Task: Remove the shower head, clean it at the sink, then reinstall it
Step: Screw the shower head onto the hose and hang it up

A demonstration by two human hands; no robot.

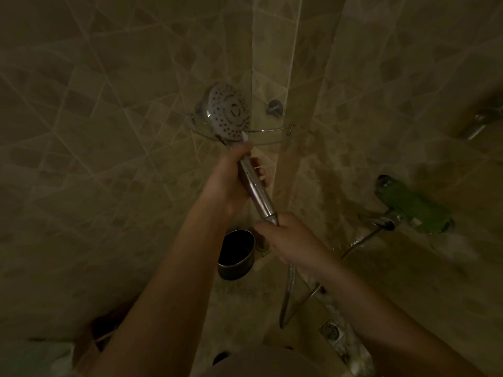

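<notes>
A chrome shower head (pixel 230 111) with a round, white, dotted face points toward me in a dim tiled corner. My left hand (pixel 231 176) grips the upper part of its chrome handle (pixel 257 190). Lower down, my right hand (pixel 294 242) grips the bottom end of the handle, where the hose joins it. The metal hose (pixel 288 295) hangs down from under my right hand in a loop. The joint itself is hidden by my fingers.
A glass corner shelf (pixel 272 130) with a wire rail sits behind the shower head. A dark metal cup holder (pixel 236 254) is mounted on the wall below. The mixer tap (pixel 381 221) and a green bottle (pixel 413 205) are on the right. A floor drain (pixel 330 330) lies below.
</notes>
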